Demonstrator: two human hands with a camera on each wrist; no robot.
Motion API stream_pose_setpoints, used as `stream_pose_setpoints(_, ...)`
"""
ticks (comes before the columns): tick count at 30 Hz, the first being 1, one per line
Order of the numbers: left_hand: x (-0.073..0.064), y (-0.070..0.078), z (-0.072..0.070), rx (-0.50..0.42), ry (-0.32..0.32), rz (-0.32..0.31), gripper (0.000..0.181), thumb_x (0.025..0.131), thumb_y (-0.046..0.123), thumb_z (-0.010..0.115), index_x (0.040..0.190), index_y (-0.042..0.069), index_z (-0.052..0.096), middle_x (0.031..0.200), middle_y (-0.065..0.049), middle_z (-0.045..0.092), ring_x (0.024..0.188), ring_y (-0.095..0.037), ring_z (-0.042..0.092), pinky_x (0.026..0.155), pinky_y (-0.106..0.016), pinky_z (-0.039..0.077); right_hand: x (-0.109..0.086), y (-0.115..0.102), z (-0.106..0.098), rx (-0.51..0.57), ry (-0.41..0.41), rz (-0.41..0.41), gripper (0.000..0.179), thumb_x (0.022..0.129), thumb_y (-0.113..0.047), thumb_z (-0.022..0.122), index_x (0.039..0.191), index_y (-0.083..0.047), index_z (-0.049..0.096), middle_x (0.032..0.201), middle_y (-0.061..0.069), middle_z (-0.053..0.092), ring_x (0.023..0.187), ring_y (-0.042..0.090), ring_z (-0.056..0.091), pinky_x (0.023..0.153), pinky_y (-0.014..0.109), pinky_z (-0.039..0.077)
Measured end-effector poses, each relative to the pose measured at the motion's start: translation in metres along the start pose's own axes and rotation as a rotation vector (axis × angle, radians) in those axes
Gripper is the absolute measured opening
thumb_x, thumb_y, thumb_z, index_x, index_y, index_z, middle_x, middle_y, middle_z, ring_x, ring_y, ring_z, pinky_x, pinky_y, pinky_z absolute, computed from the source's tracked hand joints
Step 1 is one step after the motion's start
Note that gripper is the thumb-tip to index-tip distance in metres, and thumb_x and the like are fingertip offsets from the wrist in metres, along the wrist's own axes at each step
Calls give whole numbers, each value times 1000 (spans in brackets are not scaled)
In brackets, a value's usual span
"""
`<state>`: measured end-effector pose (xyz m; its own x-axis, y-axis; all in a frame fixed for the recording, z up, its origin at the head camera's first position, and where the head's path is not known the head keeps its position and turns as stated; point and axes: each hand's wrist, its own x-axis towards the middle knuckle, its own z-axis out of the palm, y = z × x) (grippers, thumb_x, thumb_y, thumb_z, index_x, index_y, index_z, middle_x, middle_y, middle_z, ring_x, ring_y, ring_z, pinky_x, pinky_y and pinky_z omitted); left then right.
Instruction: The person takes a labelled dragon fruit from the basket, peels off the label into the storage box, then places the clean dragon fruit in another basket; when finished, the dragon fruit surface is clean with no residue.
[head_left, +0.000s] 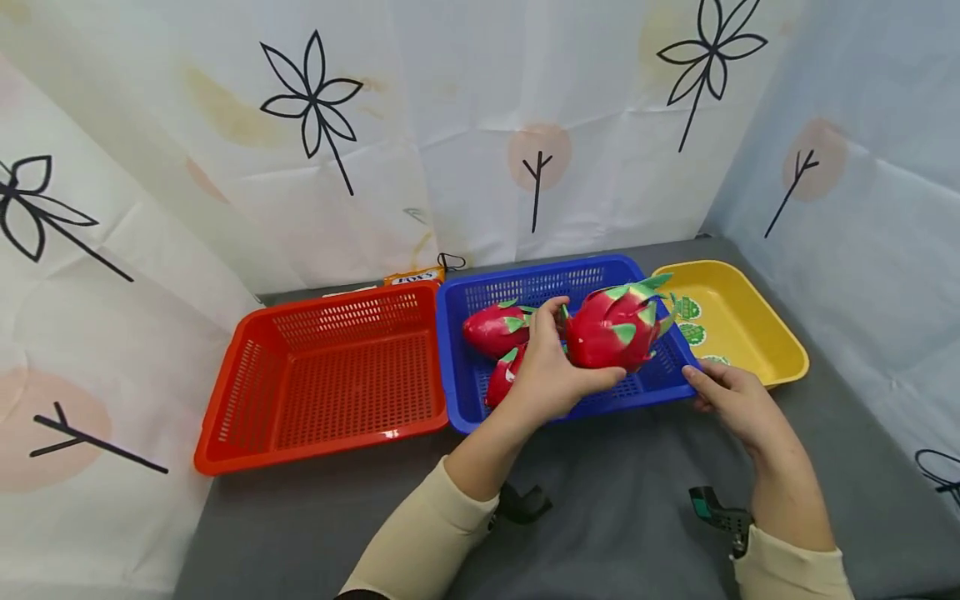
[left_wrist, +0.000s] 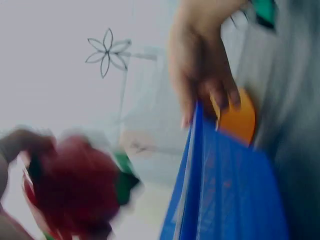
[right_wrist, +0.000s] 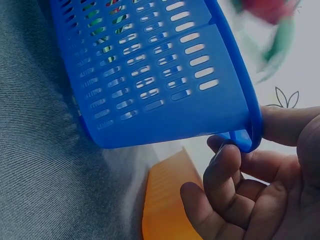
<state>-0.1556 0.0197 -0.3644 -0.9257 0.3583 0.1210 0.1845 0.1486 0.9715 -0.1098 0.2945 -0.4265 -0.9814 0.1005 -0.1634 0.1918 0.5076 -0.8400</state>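
My left hand (head_left: 546, 367) holds a red dragon fruit (head_left: 615, 329) with green-tipped scales above the blue basket (head_left: 408, 417). In the left wrist view that dragon fruit (left_wrist: 80, 185) is blurred, with fingers around its side. My right hand (head_left: 738, 404) pinches the near right corner of the blue basket's rim. The right wrist view shows the thumb on one side of the rim (right_wrist: 252, 120) and curled fingers on the other. Two more dragon fruits lie inside on the left: one at the back (head_left: 495, 329), the other nearer (head_left: 501, 382) and partly hidden by my left hand.
To the left stands a red basket (head_left: 360, 392), side by side with the blue one. On the right a yellow tray (head_left: 750, 325) bears green round pictures. An orange packet (head_left: 416, 277) shows behind the baskets. Patterned white cloth hangs behind the grey table (head_left: 600, 492).
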Motion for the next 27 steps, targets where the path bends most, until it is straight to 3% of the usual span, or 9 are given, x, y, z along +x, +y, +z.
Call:
stream_pose_setpoints(2,12,-2,13,66,86,-119,101,73,20,92,152,20,30,144,-3,41,132,-21,44,90,-41,57,3,-2,3,-8,5,-3,60,110,-38,47,137,15,51,92,8,65,81,20,60,71,24,54)
stream_pose_setpoints(4,24,-6,24,128,162,-200,100,73,22,93,151,17,32,144,-5,42,131,-23,46,92,-45,57,6,-5,6,-7,6,-11,61,109,-39,47,138,14,51,93,9,65,82,21,60,72,23,54)
stream_pose_setpoints(8,44,-22,38,223,250,-288,99,71,25,94,149,13,33,140,-9,43,129,-25,47,96,-47,54,11,-9,11,7,13,-23,61,109,-39,48,138,15,51,93,9,67,82,22,61,72,24,55)
stream_pose_setpoints(11,56,-32,44,263,265,-319,99,71,25,94,147,11,33,138,-10,42,129,-25,47,98,-46,54,11,-9,13,8,26,-20,61,109,-38,47,138,15,51,91,9,66,81,20,60,72,25,55)
stream_pose_setpoints(20,81,-45,50,398,233,-387,101,71,34,94,146,6,32,139,-14,40,121,-29,56,97,-40,54,10,-8,14,6,53,-7,61,109,-40,47,137,14,52,92,11,65,80,18,58,70,26,53)
stream_pose_setpoints(24,82,-47,49,450,127,-452,98,76,36,91,149,7,32,141,-14,39,126,-29,53,99,-42,53,11,-11,17,-5,74,-8,61,108,-40,49,135,14,55,87,11,63,77,18,57,69,28,53)
stream_pose_setpoints(27,78,-47,44,438,29,-492,90,80,33,89,149,10,35,140,-13,41,130,-29,49,100,-46,52,11,-15,19,-22,74,11,63,108,-41,50,137,14,54,88,10,64,79,21,57,70,28,52)
